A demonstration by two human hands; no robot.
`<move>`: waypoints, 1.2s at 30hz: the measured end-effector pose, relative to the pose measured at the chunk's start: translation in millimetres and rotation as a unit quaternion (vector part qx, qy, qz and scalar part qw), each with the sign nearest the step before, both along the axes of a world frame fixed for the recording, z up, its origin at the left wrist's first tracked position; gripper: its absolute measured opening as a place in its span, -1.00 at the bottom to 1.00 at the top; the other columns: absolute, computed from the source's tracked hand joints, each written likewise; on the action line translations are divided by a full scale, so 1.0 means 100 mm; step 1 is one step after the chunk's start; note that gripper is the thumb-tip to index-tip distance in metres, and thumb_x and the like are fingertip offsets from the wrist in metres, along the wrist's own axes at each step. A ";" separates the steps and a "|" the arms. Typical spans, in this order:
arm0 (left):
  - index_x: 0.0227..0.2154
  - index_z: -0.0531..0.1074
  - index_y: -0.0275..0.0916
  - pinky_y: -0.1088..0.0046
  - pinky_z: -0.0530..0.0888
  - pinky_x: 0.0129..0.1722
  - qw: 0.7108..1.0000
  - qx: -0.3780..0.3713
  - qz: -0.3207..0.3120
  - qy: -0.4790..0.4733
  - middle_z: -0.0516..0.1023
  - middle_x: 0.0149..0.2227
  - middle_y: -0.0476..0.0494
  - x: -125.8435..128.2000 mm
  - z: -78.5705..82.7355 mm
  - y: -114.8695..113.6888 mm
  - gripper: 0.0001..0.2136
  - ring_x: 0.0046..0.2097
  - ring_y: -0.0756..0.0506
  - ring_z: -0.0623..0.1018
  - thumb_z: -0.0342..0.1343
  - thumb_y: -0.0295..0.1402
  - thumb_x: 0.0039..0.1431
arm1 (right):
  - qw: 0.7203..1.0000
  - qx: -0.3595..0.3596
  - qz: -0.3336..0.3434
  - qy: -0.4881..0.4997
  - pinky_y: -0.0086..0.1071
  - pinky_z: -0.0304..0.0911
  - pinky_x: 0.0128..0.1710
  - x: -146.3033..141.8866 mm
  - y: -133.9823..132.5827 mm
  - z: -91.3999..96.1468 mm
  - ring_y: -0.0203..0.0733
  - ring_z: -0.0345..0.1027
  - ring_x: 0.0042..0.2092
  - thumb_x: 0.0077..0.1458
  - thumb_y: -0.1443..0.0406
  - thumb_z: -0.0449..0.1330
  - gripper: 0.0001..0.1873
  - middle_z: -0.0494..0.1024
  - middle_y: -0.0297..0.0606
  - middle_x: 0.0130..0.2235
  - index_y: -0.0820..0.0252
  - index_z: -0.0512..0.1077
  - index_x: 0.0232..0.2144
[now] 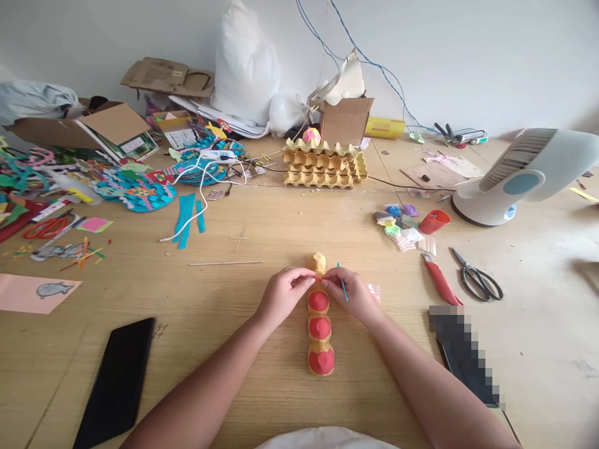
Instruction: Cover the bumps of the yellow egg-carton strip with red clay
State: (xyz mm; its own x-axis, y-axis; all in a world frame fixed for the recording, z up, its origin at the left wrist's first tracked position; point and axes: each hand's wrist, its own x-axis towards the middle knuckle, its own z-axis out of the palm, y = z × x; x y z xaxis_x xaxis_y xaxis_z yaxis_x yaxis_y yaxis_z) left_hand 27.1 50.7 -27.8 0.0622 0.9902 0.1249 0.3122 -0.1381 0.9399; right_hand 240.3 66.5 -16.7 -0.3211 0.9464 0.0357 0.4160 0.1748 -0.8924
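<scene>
The left hand (283,293) is curled, its thumb and fingertips pinched onto the egg-carton strip (321,333) at the joint behind the nearest-to-far run of red cups. The right hand (354,294) meets it from the other side, fingers closed on the same spot, with a thin blue stick (343,289) gripped between them and slanting toward the person. The two sets of fingertips touch or nearly touch, and they cover the part of the strip between them, so whatever is being pressed there cannot be made out. The strip lies flat on the wooden table (262,386), midway between the forearms, its long axis running straight away from the person: three red-topped cups in a row on the near side, one plain yellow cup (318,262) pointing away beyond the hands. Something small and pinkish peeks out just right of the right hand, mostly hidden. Farther right lie a red-handled knife (440,280) and scissors (477,282), and a blurred-out patch covers a dark object (463,352). A black phone (116,380) lies to the near left, a wooden skewer (225,263) beyond the left hand.
</scene>
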 end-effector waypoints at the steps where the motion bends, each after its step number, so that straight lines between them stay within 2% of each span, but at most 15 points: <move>1: -0.19 0.71 -0.14 0.27 0.61 -0.08 1.000 0.002 0.001 0.000 0.78 -0.16 -0.16 0.01 0.00 0.00 -0.87 -0.13 -0.18 0.72 0.30 -0.28 0.31 | 1.000 -0.001 -0.001 -0.005 -0.30 0.30 -0.29 0.00 0.00 -0.01 -0.16 0.46 -0.36 0.32 0.12 0.26 -0.79 0.62 -0.32 -0.40 0.11 0.57 -0.25; 6: -0.27 0.68 -0.15 0.30 0.59 -0.14 1.000 0.012 0.011 0.007 0.76 -0.23 -0.12 0.05 -0.01 0.02 -0.93 -0.20 -0.16 0.70 0.30 -0.33 0.29 | 1.000 0.006 -0.013 -0.016 -0.29 0.28 -0.30 0.02 0.02 -0.07 -0.18 0.41 -0.37 0.30 0.13 0.28 -0.82 0.57 -0.35 -0.40 0.10 0.57 -0.20; 10: -0.26 0.67 -0.15 0.32 0.58 -0.14 0.999 0.023 0.015 0.015 0.76 -0.23 -0.10 0.05 -0.03 0.02 -0.93 -0.22 -0.14 0.68 0.28 -0.36 0.30 | 1.000 -0.002 -0.015 0.015 -0.27 0.36 -0.26 0.02 0.03 -0.10 -0.14 0.50 -0.31 0.29 0.07 0.30 -0.76 0.64 -0.30 -0.33 0.06 0.56 -0.13; 15: -0.19 0.68 -0.15 0.31 0.60 -0.12 0.999 0.024 0.019 0.007 0.75 -0.21 -0.12 0.04 -0.08 0.03 -0.91 -0.20 -0.15 0.69 0.30 -0.36 0.28 | 1.000 0.010 -0.021 0.011 -0.23 0.40 -0.22 0.00 0.05 -0.13 -0.09 0.53 -0.32 0.33 0.10 0.26 -0.76 0.66 -0.28 -0.35 0.04 0.62 -0.08; 20: -0.03 0.69 -0.14 0.26 0.62 -0.09 0.999 0.035 0.017 0.016 0.73 -0.18 -0.14 0.02 -0.12 0.06 -0.77 -0.18 -0.16 0.68 0.30 -0.38 0.27 | 0.999 0.019 -0.020 -0.016 -0.18 0.42 -0.14 -0.03 0.06 -0.16 -0.04 0.59 -0.27 0.37 0.12 0.21 -0.67 0.71 -0.23 -0.31 0.06 0.66 0.04; 24: -0.04 0.71 -0.15 0.22 0.61 -0.04 0.998 0.040 0.006 0.043 0.73 -0.13 -0.20 -0.02 -0.13 0.09 -0.78 -0.15 -0.18 0.68 0.29 -0.33 0.30 | 1.000 0.004 -0.016 -0.015 -0.18 0.43 -0.14 -0.02 0.05 -0.14 -0.01 0.61 -0.24 0.38 0.12 0.20 -0.65 0.73 -0.21 -0.29 0.08 0.66 0.05; 28: -0.02 0.72 -0.14 0.25 0.61 -0.10 0.999 0.021 -0.024 0.027 0.72 -0.16 -0.19 -0.07 -0.14 0.11 -0.77 -0.16 -0.18 0.67 0.30 -0.28 0.32 | 1.000 -0.010 -0.006 0.007 -0.17 0.45 -0.09 0.00 0.06 -0.10 0.00 0.64 -0.19 0.44 0.05 0.11 -0.58 0.74 -0.18 -0.24 0.11 0.65 0.06; 32: -0.03 0.71 -0.14 0.25 0.61 -0.13 1.000 0.013 -0.025 0.009 0.71 -0.18 -0.19 -0.08 -0.18 0.12 -0.78 -0.17 -0.18 0.67 0.32 -0.27 0.30 | 1.000 -0.017 -0.014 -0.010 -0.20 0.42 -0.20 -0.01 0.08 -0.14 -0.05 0.57 -0.30 0.34 0.03 0.25 -0.59 0.70 -0.23 -0.32 0.12 0.64 0.05; 36: -0.04 0.71 -0.14 0.24 0.61 -0.14 1.000 0.019 -0.011 0.015 0.69 -0.18 -0.17 -0.06 -0.21 0.13 -0.77 -0.18 -0.18 0.66 0.36 -0.27 0.26 | 0.999 -0.014 -0.031 0.003 -0.21 0.39 -0.22 -0.03 0.10 -0.21 -0.07 0.54 -0.32 0.29 0.03 0.32 -0.67 0.67 -0.27 -0.34 0.06 0.65 -0.05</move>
